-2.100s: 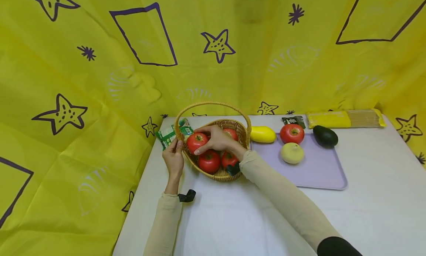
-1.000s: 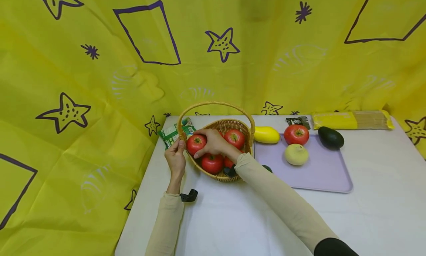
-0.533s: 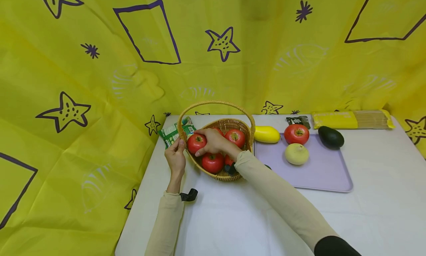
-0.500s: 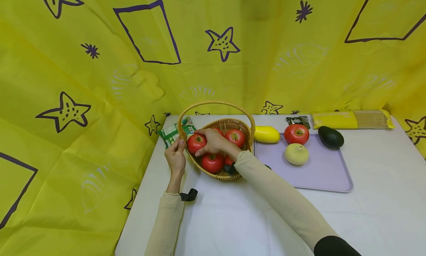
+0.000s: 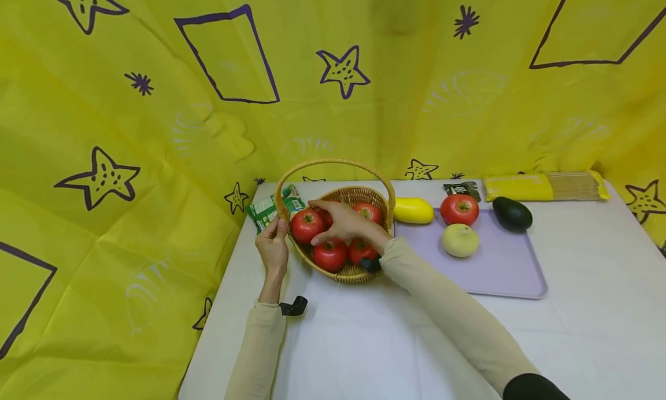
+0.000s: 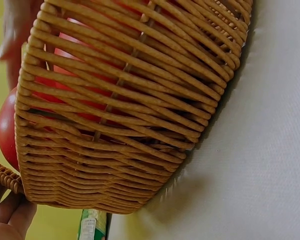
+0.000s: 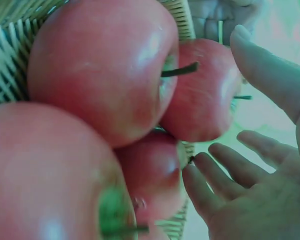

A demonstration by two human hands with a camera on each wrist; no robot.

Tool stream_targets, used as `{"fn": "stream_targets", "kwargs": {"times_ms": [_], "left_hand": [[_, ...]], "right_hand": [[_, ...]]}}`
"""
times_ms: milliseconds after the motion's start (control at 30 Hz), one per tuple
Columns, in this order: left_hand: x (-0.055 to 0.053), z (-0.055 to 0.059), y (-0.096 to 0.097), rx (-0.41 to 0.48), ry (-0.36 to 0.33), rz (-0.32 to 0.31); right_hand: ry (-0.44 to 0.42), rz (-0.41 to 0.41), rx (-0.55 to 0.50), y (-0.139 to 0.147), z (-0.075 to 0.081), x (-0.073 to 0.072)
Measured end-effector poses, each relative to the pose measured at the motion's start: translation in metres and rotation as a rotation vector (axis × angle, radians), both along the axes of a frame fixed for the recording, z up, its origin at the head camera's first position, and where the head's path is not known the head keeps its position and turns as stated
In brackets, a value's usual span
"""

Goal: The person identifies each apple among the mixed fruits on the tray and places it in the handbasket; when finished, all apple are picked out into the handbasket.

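A wicker basket [image 5: 314, 265] with a tall arched handle holds several red apples. My left hand [image 5: 273, 252] pinches the foot of the handle at the basket's left side; in the left wrist view its fingers [image 6: 15, 212] lie around that handle base. Over the apples is my right hand [image 5: 343, 222], thumb and fingers spread, beside the leftmost apple [image 5: 307, 225]. The right wrist view shows the spread palm [image 7: 260, 205] apart from the stemmed apples [image 7: 102, 70]. Another apple [image 5: 330, 255] sits at the front of the basket, and one behind is partly hidden by the right hand.
Right of the basket, a lilac tray [image 5: 504, 273] bears a pale round vegetable [image 5: 460, 240], a red apple [image 5: 460, 209] and an avocado [image 5: 512, 214]. Nearby lie a yellow vegetable [image 5: 413, 210], a dark packet [image 5: 462, 189] and a spaghetti pack [image 5: 543, 186]. A green packet [image 5: 262, 211] lies behind the basket's left side.
My right hand has let go of the leftmost apple and drawn slightly right, its fingers spreading. That apple stays in the basket. The left hand keeps its hold on the handle base.
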State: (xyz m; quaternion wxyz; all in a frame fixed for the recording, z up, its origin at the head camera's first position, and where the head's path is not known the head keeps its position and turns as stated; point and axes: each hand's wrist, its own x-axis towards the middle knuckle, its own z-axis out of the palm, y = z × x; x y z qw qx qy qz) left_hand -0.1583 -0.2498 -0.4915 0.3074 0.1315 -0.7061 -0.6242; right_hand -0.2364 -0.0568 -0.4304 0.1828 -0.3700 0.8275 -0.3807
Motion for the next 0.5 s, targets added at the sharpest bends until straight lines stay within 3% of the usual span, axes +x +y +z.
{"fn": "stream_targets", "kwargs": {"times_ms": [300,400,500], "left_hand": [[0.001,0.000,0.004,0.059,0.071,-0.027],[0.001,0.000,0.005,0.050,0.080,-0.005],[-0.001,0.003,0.006,0.025,0.085,0.013]], "right_hand": [[-0.044,0.059,-0.081,0.049,0.008,0.014],[-0.056,0.086,-0.117,0.068,0.010,0.019],[-0.129,0.104,-0.185,0.088,0.013,0.023]]}}
